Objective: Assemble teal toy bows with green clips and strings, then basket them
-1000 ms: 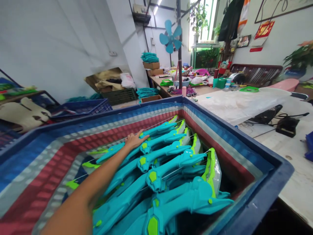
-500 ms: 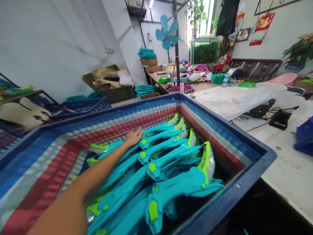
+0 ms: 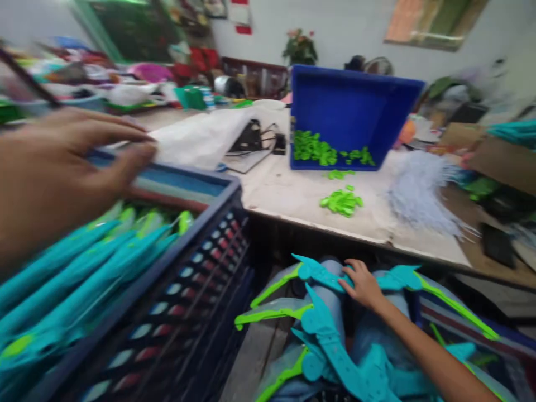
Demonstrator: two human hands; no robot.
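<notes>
My left hand point(image 3: 79, 162) is raised over a dark blue crate point(image 3: 245, 195). It is blurred by motion, with fingers stretched out and nothing visible in them. Several turquoise toy bows point(image 3: 71, 273) with bright green tips lie side by side in the crate beneath it. My right hand point(image 3: 362, 285) is on the middle of another turquoise toy bow point(image 3: 322, 276), which lies across my knees; its fingers curl over the grip. Nearer to me, a second toy bow point(image 3: 335, 335) rests on my lap, partly covered by my right forearm.
On the white worktable point(image 3: 276, 192) a blue bin point(image 3: 355, 106) stands tipped towards me, holding small green pieces. A pile of green pieces point(image 3: 341, 202) lies before it. White strings point(image 3: 422, 190) are heaped to the right. Another striped-lined crate point(image 3: 456, 318) sits beside my right leg.
The view has swung right and down. My left hand has risen from the bows in the crate. My right hand and the bows on my lap have come into view.
</notes>
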